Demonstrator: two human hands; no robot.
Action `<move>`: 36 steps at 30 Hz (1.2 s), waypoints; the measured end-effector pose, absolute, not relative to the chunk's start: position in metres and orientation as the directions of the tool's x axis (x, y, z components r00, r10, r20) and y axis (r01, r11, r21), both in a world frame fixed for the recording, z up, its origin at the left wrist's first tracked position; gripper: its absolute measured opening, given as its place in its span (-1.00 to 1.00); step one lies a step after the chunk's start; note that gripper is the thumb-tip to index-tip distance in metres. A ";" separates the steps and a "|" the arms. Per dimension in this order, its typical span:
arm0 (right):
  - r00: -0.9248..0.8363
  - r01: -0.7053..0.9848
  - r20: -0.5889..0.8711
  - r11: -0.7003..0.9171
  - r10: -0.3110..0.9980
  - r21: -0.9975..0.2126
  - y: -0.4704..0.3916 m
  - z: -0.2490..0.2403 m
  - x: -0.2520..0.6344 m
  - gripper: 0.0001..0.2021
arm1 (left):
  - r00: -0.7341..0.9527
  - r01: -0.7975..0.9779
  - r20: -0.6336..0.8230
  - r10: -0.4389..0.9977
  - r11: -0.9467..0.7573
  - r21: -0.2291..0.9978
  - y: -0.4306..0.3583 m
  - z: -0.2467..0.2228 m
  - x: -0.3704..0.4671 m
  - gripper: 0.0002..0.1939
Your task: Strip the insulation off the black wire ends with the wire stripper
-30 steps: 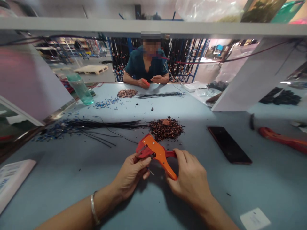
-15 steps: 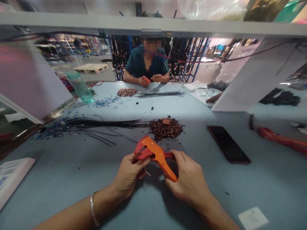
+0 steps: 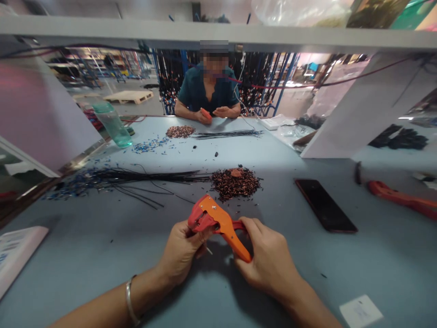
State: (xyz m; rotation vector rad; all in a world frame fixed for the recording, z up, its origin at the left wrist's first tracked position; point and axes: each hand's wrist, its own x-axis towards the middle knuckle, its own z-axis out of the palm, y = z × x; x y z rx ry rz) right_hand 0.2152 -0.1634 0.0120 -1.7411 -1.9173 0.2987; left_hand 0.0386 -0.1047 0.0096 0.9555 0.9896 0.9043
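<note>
An orange and red wire stripper (image 3: 223,223) is tilted above the table, its head up and to the left. My right hand (image 3: 268,255) is closed around its handles. At the red jaws, my left hand (image 3: 186,248) is pinched on a thin wire (image 3: 209,250), whose pale end pokes out below the fingers. The rest of that wire is hidden by the hand and the tool. Behind the tool lies a heap of short black and copper-coloured wire offcuts (image 3: 235,184). A bundle of long black wires (image 3: 153,175) stretches left from the heap.
A phone (image 3: 326,205) and a red-handled tool (image 3: 403,198) lie to the right, with a paper slip (image 3: 361,312) nearer. A white box (image 3: 20,255) sits at left. Across the table, beyond a green bottle (image 3: 114,125), a person (image 3: 208,91) holds a red object. A shelf (image 3: 136,34) crosses overhead.
The stripper's head has shifted slightly left, and the gap in its red jaws looks narrower. Both hands keep their hold. Across the table, the person's red object has tilted a little.
</note>
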 end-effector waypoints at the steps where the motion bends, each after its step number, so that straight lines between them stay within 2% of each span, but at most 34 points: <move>1: -0.032 0.856 0.232 0.146 0.972 -0.495 -0.163 0.012 0.215 -0.53 | 0.283 -0.172 -0.257 0.924 0.312 0.934 -0.105 0.010 0.038 -0.66; 11: -0.038 0.846 0.218 0.147 0.975 -0.512 -0.165 0.012 0.216 -0.56 | 0.297 -0.148 -0.260 0.919 0.313 0.938 -0.104 0.010 0.035 -0.72; 21: -0.069 0.876 0.185 0.148 0.980 -0.458 -0.166 0.010 0.214 -0.63 | 0.288 -0.132 -0.258 0.922 0.305 0.943 -0.104 0.012 0.037 -0.62; 27: -0.086 0.901 0.201 0.162 0.976 -0.403 -0.167 0.009 0.213 -0.70 | 0.297 -0.140 -0.227 0.928 0.277 0.951 -0.105 0.010 0.035 -0.66; 36: -0.101 0.918 0.223 0.177 0.970 -0.354 -0.167 0.006 0.213 -0.68 | 0.311 -0.139 -0.201 0.929 0.254 0.957 -0.105 0.011 0.035 -0.70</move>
